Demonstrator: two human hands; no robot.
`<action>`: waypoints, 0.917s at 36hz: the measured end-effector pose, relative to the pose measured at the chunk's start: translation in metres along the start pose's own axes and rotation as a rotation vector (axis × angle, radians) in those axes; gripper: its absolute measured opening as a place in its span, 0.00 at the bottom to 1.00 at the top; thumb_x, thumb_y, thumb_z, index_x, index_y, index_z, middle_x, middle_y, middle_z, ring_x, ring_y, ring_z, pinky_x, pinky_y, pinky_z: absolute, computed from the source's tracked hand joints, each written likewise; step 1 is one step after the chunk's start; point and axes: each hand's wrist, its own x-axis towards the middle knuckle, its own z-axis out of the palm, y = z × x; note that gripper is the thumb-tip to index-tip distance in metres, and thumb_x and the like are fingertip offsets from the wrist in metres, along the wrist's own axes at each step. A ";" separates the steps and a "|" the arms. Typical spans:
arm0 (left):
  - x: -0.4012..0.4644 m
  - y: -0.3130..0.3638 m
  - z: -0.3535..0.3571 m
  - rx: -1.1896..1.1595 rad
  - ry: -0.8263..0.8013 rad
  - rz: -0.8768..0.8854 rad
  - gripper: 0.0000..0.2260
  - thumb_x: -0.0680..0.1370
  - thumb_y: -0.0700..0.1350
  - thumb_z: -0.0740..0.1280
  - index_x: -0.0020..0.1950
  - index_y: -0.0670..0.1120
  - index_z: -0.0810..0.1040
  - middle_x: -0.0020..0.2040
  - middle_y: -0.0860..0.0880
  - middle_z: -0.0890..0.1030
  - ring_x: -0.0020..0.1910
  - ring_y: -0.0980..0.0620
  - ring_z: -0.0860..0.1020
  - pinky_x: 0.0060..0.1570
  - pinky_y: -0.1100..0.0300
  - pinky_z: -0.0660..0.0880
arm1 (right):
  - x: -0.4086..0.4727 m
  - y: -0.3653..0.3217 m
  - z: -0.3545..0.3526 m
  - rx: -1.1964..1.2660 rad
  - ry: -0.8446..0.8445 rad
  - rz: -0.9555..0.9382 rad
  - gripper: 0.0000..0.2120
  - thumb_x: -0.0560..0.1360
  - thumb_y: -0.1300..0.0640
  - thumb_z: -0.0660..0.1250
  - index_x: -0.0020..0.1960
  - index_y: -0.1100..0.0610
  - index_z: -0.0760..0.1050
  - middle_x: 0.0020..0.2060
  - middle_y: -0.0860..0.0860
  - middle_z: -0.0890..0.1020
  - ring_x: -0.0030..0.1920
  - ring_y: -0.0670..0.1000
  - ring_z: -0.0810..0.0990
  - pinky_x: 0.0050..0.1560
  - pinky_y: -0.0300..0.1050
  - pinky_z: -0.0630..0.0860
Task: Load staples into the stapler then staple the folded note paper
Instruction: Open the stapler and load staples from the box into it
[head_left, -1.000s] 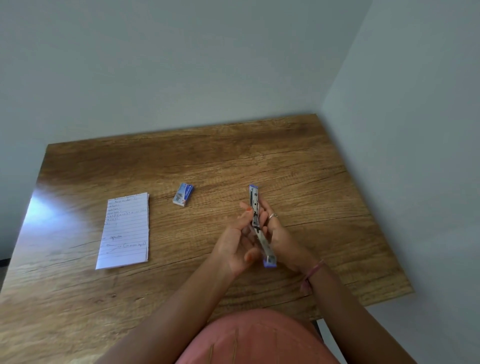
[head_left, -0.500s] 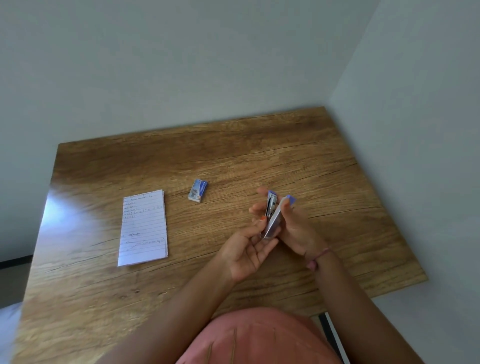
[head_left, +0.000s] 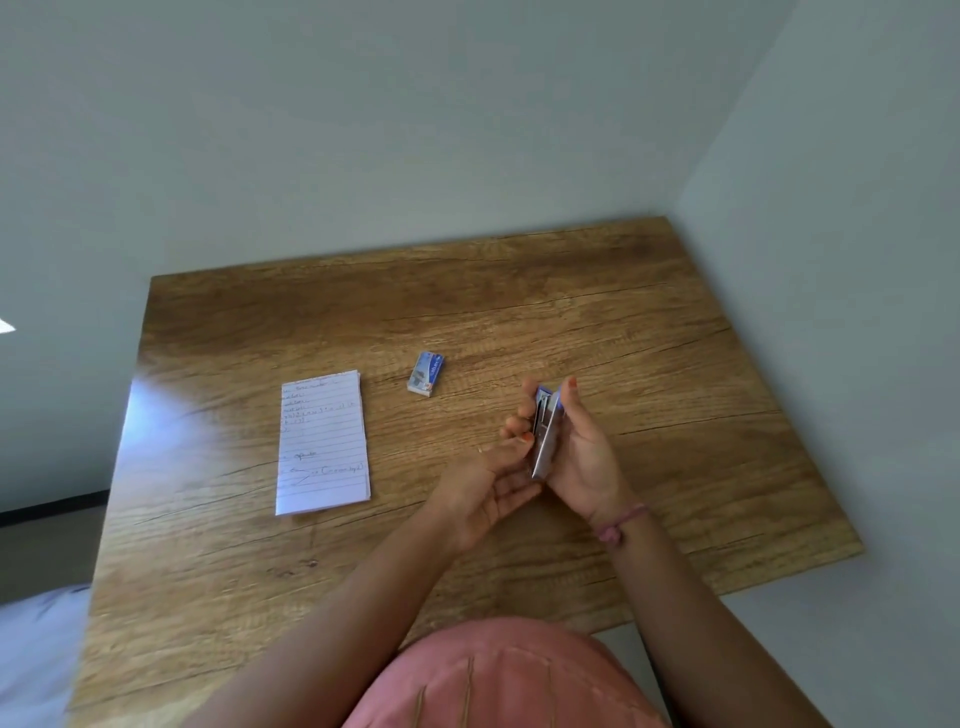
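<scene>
A small blue and silver stapler (head_left: 544, 436) is held above the wooden table (head_left: 675, 364), its two arms nearly folded together. My right hand (head_left: 582, 457) grips it from the right, fingers curled round its far end. My left hand (head_left: 493, 478) is on its left side, thumb and fingertips touching the metal part. The small blue staple box (head_left: 427, 373) lies on the table to the left, beyond my hands. The folded lined note paper (head_left: 323, 441) with handwriting lies flat further left.
Grey walls border the table at the back and on the right. The table's near edge is by my body. A pale fabric (head_left: 31, 649) shows at the lower left.
The stapler, spread out long a second ago, has been folded nearly closed and lifted a little further from me. The camera view has shifted; paper and box stay put.
</scene>
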 end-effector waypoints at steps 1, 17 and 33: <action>-0.001 0.002 -0.001 0.047 0.033 0.049 0.05 0.77 0.42 0.68 0.50 0.43 0.82 0.42 0.48 0.85 0.41 0.54 0.83 0.46 0.60 0.80 | 0.000 0.000 0.002 -0.018 0.009 -0.002 0.24 0.76 0.41 0.60 0.59 0.60 0.73 0.38 0.52 0.82 0.42 0.52 0.83 0.50 0.47 0.78; 0.008 0.031 -0.005 0.116 -0.028 0.334 0.13 0.77 0.50 0.69 0.55 0.41 0.78 0.30 0.53 0.79 0.27 0.58 0.77 0.26 0.65 0.73 | 0.009 0.021 0.047 -0.966 0.148 -0.077 0.10 0.80 0.49 0.60 0.48 0.50 0.78 0.43 0.52 0.85 0.43 0.47 0.83 0.40 0.40 0.81; 0.025 0.025 -0.008 0.110 0.097 0.257 0.09 0.75 0.45 0.70 0.35 0.45 0.76 0.24 0.52 0.74 0.21 0.57 0.71 0.21 0.65 0.67 | 0.012 0.026 0.043 -1.017 0.237 -0.044 0.13 0.81 0.55 0.56 0.45 0.48 0.78 0.31 0.42 0.82 0.33 0.38 0.80 0.29 0.30 0.72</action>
